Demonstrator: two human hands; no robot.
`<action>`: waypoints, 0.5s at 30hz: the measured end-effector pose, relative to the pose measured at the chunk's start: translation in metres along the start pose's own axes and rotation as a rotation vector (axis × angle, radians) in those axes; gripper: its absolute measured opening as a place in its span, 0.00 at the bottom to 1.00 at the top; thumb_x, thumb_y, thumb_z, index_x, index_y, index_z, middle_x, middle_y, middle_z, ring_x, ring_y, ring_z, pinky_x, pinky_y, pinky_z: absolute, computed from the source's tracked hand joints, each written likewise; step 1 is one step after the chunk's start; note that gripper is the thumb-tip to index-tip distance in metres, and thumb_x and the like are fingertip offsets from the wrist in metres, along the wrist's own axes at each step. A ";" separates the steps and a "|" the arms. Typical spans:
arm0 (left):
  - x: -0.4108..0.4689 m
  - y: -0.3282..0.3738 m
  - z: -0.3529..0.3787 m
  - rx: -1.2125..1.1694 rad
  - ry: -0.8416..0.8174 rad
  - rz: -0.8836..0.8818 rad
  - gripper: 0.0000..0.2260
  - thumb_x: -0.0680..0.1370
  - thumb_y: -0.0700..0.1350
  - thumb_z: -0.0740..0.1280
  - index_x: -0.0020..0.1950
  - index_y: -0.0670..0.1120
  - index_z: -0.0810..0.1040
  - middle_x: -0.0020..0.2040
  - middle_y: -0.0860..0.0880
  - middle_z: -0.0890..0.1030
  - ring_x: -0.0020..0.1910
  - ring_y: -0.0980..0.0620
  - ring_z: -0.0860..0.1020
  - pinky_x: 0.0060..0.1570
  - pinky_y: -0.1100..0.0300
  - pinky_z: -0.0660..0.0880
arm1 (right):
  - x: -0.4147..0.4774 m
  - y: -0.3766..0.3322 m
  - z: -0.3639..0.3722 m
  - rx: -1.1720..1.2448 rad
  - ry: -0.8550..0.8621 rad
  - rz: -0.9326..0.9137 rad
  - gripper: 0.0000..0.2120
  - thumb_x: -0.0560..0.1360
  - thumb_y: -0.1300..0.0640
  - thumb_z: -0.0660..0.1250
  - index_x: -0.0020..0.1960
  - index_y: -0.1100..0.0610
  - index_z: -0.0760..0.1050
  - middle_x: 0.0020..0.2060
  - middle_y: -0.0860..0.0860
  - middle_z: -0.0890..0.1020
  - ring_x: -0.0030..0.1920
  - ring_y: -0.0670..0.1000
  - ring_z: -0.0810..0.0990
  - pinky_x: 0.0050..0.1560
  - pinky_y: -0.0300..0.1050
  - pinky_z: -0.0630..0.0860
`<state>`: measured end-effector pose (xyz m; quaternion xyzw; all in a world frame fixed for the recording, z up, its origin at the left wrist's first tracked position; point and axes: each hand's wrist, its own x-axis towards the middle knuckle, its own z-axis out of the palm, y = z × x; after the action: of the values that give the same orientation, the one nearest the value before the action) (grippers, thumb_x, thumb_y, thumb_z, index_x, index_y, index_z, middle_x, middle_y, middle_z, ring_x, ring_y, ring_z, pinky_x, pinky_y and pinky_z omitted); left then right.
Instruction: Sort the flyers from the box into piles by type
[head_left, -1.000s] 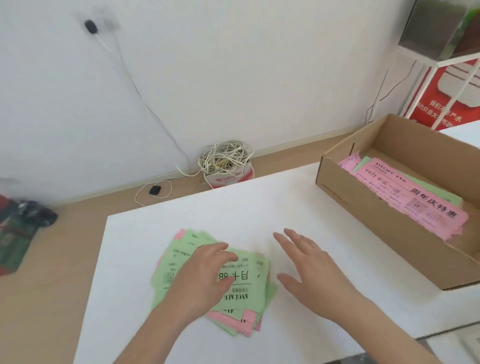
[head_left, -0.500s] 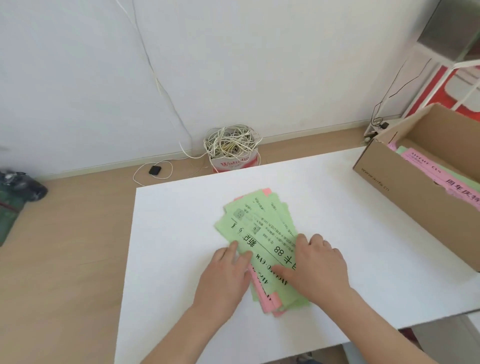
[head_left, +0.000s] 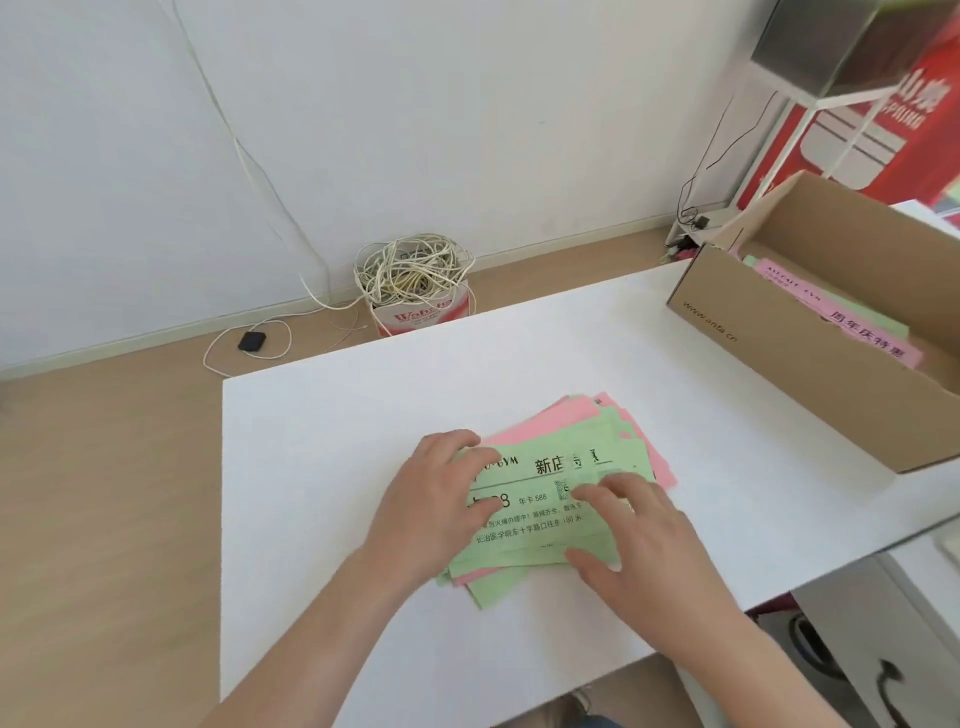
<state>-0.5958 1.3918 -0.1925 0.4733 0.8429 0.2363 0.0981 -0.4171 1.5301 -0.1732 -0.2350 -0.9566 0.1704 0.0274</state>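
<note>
A mixed stack of green and pink flyers (head_left: 558, 467) lies on the white table (head_left: 322, 441), a green one with black print on top. My left hand (head_left: 431, 504) rests on the stack's left end with fingers spread flat. My right hand (head_left: 634, 540) presses on the stack's right part, fingers laid on the top sheet and thumb at the near edge. The cardboard box (head_left: 810, 364) stands at the table's far right, with more pink and green flyers (head_left: 836, 317) inside.
A small carton full of coiled white cable (head_left: 415, 291) sits on the wooden floor beyond the table, a black adapter (head_left: 252, 341) beside it. A white rack and red poster (head_left: 852, 130) stand behind the box. A cabinet is low at the right.
The stack has been turned from slanting away to lying crosswise, text now upright toward me. Both hands turned with it and stay on it; a second ago my right hand was off the stack.
</note>
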 end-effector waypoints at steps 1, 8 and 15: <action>-0.012 -0.002 -0.002 0.003 0.000 -0.022 0.23 0.71 0.52 0.73 0.65 0.51 0.75 0.67 0.52 0.71 0.67 0.53 0.66 0.65 0.62 0.63 | 0.005 0.006 -0.004 -0.080 -0.068 -0.010 0.32 0.69 0.40 0.69 0.70 0.44 0.64 0.67 0.52 0.68 0.68 0.58 0.68 0.60 0.56 0.72; -0.048 -0.011 0.010 0.253 -0.188 -0.055 0.32 0.70 0.68 0.54 0.65 0.50 0.76 0.67 0.52 0.74 0.66 0.53 0.73 0.63 0.55 0.69 | 0.033 0.023 0.000 -0.342 -0.328 -0.176 0.38 0.66 0.34 0.70 0.72 0.44 0.62 0.72 0.60 0.65 0.72 0.61 0.65 0.66 0.60 0.68; -0.038 -0.005 -0.013 0.266 -0.268 0.056 0.26 0.72 0.66 0.53 0.54 0.53 0.82 0.58 0.56 0.81 0.57 0.58 0.79 0.47 0.66 0.77 | 0.043 0.029 0.002 -0.414 -0.235 -0.291 0.27 0.68 0.36 0.63 0.59 0.51 0.78 0.55 0.61 0.81 0.53 0.60 0.82 0.38 0.50 0.83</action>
<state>-0.5849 1.3537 -0.1863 0.5327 0.8326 0.0604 0.1394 -0.4424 1.5735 -0.1866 -0.0741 -0.9913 -0.0084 -0.1083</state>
